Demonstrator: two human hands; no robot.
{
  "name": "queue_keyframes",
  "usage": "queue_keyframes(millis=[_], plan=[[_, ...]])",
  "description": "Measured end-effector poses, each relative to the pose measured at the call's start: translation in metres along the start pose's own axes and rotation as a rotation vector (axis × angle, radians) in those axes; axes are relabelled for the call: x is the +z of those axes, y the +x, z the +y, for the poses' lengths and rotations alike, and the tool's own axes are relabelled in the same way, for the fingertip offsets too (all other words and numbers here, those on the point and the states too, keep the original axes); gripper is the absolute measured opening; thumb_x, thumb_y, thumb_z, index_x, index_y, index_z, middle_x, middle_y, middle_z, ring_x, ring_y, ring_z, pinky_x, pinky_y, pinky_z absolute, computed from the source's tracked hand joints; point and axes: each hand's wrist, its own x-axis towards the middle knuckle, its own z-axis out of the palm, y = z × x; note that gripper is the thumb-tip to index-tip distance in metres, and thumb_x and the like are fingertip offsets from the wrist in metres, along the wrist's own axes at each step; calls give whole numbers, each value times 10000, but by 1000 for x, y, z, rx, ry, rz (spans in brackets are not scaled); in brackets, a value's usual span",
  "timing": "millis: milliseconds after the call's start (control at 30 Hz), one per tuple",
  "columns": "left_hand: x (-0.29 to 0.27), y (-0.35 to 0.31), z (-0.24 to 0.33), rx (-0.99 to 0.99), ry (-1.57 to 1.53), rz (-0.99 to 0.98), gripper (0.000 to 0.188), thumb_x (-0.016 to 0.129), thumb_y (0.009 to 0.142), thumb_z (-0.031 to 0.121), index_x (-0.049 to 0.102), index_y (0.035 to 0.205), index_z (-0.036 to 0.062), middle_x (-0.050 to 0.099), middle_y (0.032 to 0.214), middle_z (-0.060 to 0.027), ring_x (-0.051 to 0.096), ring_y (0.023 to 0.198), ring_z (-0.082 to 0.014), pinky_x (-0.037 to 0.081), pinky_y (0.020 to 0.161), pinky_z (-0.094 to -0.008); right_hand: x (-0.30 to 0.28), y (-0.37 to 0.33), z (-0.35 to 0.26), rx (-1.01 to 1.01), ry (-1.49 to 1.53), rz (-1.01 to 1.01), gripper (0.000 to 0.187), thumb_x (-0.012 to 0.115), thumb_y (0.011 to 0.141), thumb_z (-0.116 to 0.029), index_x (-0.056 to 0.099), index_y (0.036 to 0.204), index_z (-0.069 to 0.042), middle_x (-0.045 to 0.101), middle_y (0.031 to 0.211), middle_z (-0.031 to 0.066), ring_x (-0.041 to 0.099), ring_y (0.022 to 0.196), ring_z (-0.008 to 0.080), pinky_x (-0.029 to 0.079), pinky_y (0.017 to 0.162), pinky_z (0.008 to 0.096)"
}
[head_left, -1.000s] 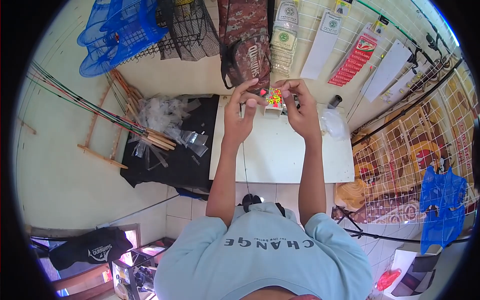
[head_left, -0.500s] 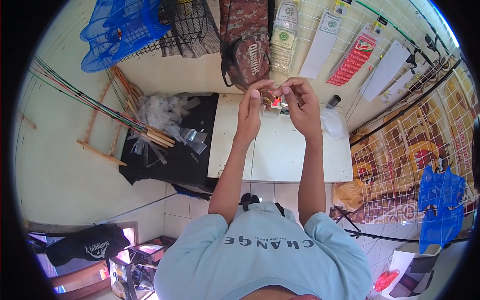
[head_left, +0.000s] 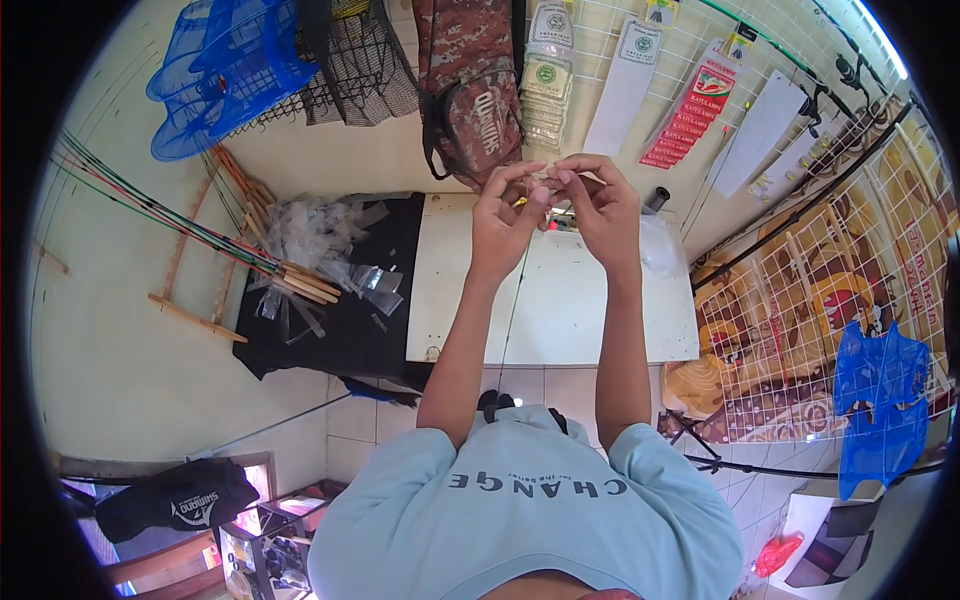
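Note:
Both of my hands are raised close together over the far part of the white table [head_left: 455,290], fingertips nearly meeting. My left hand [head_left: 508,222] is closed in a pinch, thumb against the fingers. A thin dark strand [head_left: 515,300], like fishing line or a slender rod tip, runs from beside it down past the table's near edge. Opposite it, my right hand [head_left: 603,210] pinches with thumb and forefinger. Something very fine shows between the fingertips, too small to name. Behind the hands, a small container with coloured bits [head_left: 562,222] is partly hidden.
A dark cylinder [head_left: 657,199] and a clear plastic bag [head_left: 660,245] lie right of my hands. Plastic wrappers [head_left: 315,235] and wooden-handled rods [head_left: 305,283] are on black cloth at left. A camouflage bag [head_left: 470,100] and packets [head_left: 690,110] hang ahead; a wire grid [head_left: 830,280] stands right.
My left thumb has swung inward toward the right hand, and the fingertips have drawn closer together. The view has shifted slightly, and more of the dark strand shows below the left hand.

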Motion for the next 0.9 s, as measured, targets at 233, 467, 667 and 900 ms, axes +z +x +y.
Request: queue_keyframes(millis=[233, 467, 667, 900], plan=[[0, 4, -1, 10, 62, -9, 315, 619, 893, 110, 569, 1192, 25, 467, 1021, -21, 522, 863, -89, 511, 601, -214, -4, 3, 0, -29, 9, -23, 97, 495, 921, 25, 563, 991, 28, 647, 944, 102, 636, 873, 142, 528, 738, 269], [1, 8, 4, -10, 69, -16, 293, 617, 895, 125, 595, 1173, 33, 473, 975, -14, 475, 889, -95, 423, 802, -252, -9, 9, 0, -106, -97, 40, 62, 475, 945, -21, 523, 983, -12, 649, 874, 79, 630, 846, 123, 482, 762, 263], [3, 11, 0, 5, 160, -29, 283, 612, 907, 166, 607, 1157, 33, 548, 1020, -48, 514, 883, -107, 430, 809, -253, -14, 12, -3, -66, -109, 60, 113, 564, 922, -72, 580, 1007, 0, 650, 877, 57, 611, 799, 93, 482, 741, 241], [5, 15, -2, 50, 164, 15, 169, 617, 900, 110, 644, 1044, 26, 610, 956, -24, 539, 837, -68, 433, 731, -236, -12, 11, -9, -39, -36, 20, 125, 571, 918, -64, 584, 1012, 18, 647, 876, 68, 623, 788, 101, 492, 731, 244]])
